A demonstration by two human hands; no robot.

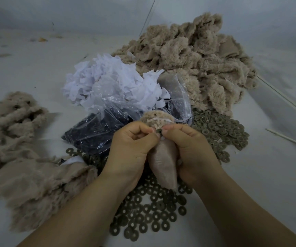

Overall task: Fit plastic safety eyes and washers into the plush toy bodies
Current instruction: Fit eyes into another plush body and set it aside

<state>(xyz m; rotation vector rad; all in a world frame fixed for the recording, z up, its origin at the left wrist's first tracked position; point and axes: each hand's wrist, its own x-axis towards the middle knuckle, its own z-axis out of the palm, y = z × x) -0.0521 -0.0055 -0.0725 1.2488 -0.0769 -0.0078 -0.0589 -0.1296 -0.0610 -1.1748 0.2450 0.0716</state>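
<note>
Washers litter the tabletop beneath both hands; left hand and right hand pinch a beige plush body, pressing a washer at their fingertips.

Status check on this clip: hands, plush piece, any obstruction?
Left hand and right hand both pinching plush piece, washer at fingertips. Loose washers underneath. Nothing blocking.

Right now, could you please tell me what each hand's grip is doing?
Left hand: closed, pinching the plush toy body.
Right hand: closed on the same plush toy body, fingertips at a washer.
</note>
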